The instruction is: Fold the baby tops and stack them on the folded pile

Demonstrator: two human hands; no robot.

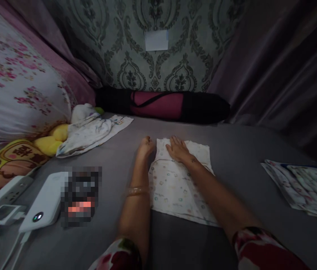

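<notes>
A white cloth (172, 187) with a small pastel print lies flattened on the grey bed sheet, its upper part set off by a curved seam or fold line; it looks like a small garment. My right hand (178, 149) rests palm down on its upper part, fingers spread and pointing away from me. Beside the cloth's upper left edge is my left hand (146, 146), turned on its side with a clear band on the forearm. Its fingers are mostly hidden, so I cannot see whether it touches the edge.
To the right lies a stack of folded printed cloths (310, 187). On the left are a crumpled white cloth (90, 133), yellow plush toys (47, 144), a white power bank (44, 202) with cables, a power strip (9, 195) and a blurred-out item. A black-and-maroon long bag (158, 105) lies by the wall.
</notes>
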